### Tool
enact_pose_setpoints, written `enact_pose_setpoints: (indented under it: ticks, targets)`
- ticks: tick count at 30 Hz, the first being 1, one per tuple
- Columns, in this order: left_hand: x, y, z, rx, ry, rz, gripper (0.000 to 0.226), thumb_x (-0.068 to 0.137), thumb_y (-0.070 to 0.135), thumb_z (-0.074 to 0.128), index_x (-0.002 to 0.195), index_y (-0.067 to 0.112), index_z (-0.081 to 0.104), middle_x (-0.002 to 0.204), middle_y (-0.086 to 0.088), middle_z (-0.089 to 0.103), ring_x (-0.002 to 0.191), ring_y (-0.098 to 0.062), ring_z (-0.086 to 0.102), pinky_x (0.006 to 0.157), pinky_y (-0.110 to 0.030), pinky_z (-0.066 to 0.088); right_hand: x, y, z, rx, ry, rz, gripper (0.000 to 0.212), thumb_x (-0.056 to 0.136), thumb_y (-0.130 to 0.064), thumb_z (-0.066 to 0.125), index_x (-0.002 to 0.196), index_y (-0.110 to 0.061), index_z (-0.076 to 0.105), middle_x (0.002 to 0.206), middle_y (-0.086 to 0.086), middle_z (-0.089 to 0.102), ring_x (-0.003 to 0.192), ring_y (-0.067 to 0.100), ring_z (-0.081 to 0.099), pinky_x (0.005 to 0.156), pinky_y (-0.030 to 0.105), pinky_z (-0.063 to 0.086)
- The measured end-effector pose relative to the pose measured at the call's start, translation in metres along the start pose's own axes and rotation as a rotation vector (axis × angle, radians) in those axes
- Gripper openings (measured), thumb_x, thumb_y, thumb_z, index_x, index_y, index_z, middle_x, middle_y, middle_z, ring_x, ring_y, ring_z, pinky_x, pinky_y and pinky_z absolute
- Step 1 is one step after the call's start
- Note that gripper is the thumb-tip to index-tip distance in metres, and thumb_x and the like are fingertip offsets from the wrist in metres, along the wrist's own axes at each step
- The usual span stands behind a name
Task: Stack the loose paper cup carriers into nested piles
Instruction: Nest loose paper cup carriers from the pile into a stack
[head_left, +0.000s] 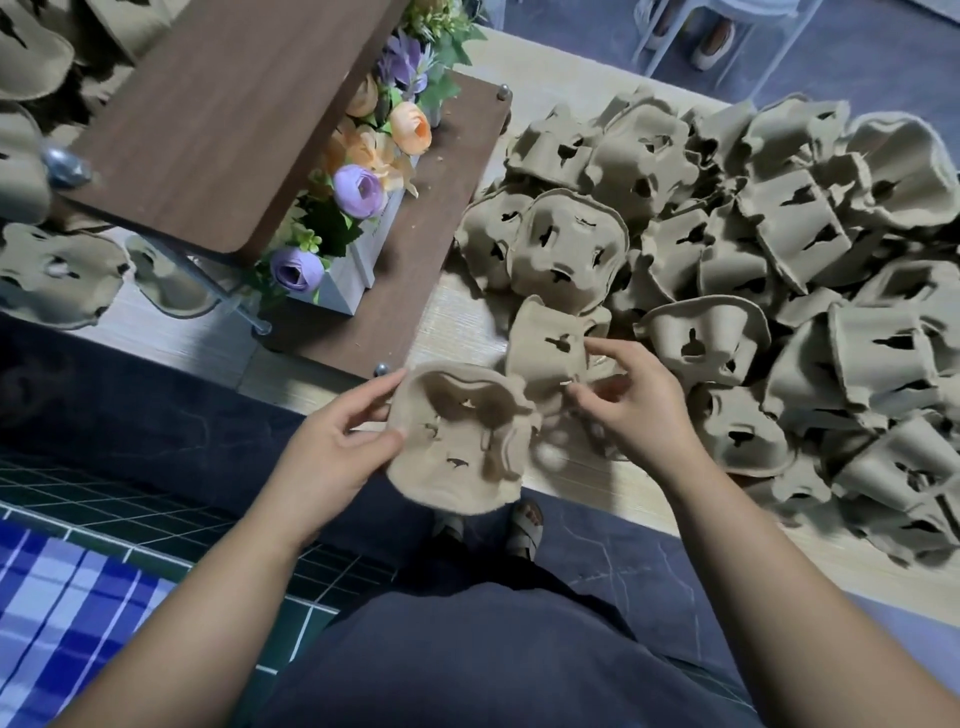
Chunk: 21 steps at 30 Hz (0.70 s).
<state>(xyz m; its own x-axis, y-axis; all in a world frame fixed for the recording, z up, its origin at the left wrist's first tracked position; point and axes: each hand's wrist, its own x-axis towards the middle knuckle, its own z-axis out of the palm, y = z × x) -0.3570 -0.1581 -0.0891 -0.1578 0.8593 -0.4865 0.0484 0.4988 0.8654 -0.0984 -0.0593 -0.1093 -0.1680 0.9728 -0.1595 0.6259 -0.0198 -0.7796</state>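
My left hand (337, 441) grips a carrier (457, 452) by its left rim, thumb on top, over the table (462, 327) edge. My right hand (634, 410) pinches a second carrier (545, 348), tilted, touching the first. The loose pile (805, 270) lies on the table to the right.

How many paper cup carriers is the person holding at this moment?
2. The left hand grips the near carrier at the table edge; the right hand pinches the far carrier just behind it, by the pile. Others may be nested in them, unseen.
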Motion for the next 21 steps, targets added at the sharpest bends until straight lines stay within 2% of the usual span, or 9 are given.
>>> enact_pose_setpoints:
  ticks: [3,6,8,10,12,15,16,19,21]
  targets:
    - [0.005,0.007,0.007,-0.06,-0.04,0.019,0.05,0.077,0.007,0.07,0.113,0.041,0.064,0.11,-0.001,0.069,0.091,-0.007,0.069,0.088,-0.027,0.053,-0.01,0.008,-0.013,0.162,0.086,0.111,0.035,0.081,-0.006,0.069,0.104,-0.033,0.063,0.098,-0.005,0.065,0.078,0.013,0.065,0.084,0.037,0.055]
    - [0.012,0.009,0.007,-0.076,-0.032,0.035,0.05,0.082,-0.001,0.068,0.113,0.038,0.064,0.102,0.007,0.073,0.095,-0.004,0.067,0.08,-0.02,0.055,-0.012,0.013,-0.013,0.193,0.061,0.154,0.036,0.08,-0.012,0.072,0.098,-0.041,0.059,0.11,-0.001,0.065,0.088,0.012,0.066,0.086,0.038,0.055]
    - [0.017,0.009,0.008,-0.047,-0.024,0.023,0.053,0.086,-0.008,0.061,0.114,0.036,0.063,0.095,0.014,0.073,0.089,-0.001,0.066,0.07,-0.014,0.052,-0.011,0.011,-0.007,0.321,0.048,0.204,0.031,0.084,-0.012,0.069,0.102,-0.036,0.06,0.115,0.001,0.062,0.092,0.014,0.067,0.085,0.04,0.056]
    - [0.021,0.008,0.01,-0.043,-0.014,0.008,0.054,0.086,-0.01,0.058,0.116,0.035,0.062,0.094,0.015,0.074,0.089,0.001,0.066,0.067,-0.013,0.05,-0.012,0.007,-0.003,0.377,0.051,0.217,0.026,0.088,-0.014,0.063,0.109,-0.028,0.059,0.119,0.004,0.06,0.09,0.011,0.066,0.081,0.034,0.057]
    - [0.023,0.008,0.013,-0.04,-0.012,0.007,0.054,0.087,-0.01,0.057,0.116,0.035,0.062,0.095,0.014,0.074,0.091,0.001,0.066,0.07,-0.014,0.052,-0.015,0.004,-0.003,0.38,0.019,0.189,0.031,0.088,-0.02,0.064,0.117,-0.027,0.057,0.122,0.001,0.057,0.093,0.006,0.063,0.083,0.025,0.055]
    - [0.024,0.01,0.016,-0.035,-0.014,0.017,0.054,0.086,-0.009,0.057,0.114,0.036,0.063,0.095,0.015,0.074,0.089,0.001,0.066,0.07,-0.015,0.053,-0.02,0.0,-0.004,0.226,-0.057,0.032,0.051,0.075,-0.028,0.076,0.117,-0.04,0.051,0.121,-0.013,0.051,0.103,0.0,0.054,0.087,0.007,0.042]
    - [0.024,0.011,0.016,-0.038,-0.015,0.019,0.054,0.086,-0.01,0.057,0.115,0.036,0.063,0.094,0.015,0.074,0.087,0.002,0.066,0.069,-0.014,0.052,-0.021,0.0,-0.004,0.178,-0.061,-0.042,0.052,0.071,-0.027,0.079,0.113,-0.043,0.051,0.122,-0.016,0.049,0.103,0.002,0.053,0.084,0.007,0.042]
    - [0.024,0.014,0.018,-0.044,-0.002,0.013,0.054,0.086,-0.01,0.057,0.118,0.034,0.062,0.093,0.013,0.074,0.083,0.002,0.065,0.066,-0.015,0.052,-0.022,0.005,0.0,0.088,0.009,-0.198,0.03,0.073,-0.016,0.079,0.096,-0.029,0.065,0.118,-0.011,0.051,0.094,0.01,0.059,0.076,0.016,0.051]
    - [0.024,0.016,0.018,-0.042,-0.002,0.014,0.054,0.086,-0.009,0.057,0.119,0.033,0.062,0.094,0.011,0.074,0.083,0.0,0.066,0.069,-0.02,0.054,-0.021,0.006,0.001,0.055,0.108,-0.222,0.015,0.076,-0.008,0.076,0.088,-0.014,0.069,0.11,-0.005,0.056,0.085,0.005,0.061,0.071,0.013,0.051]
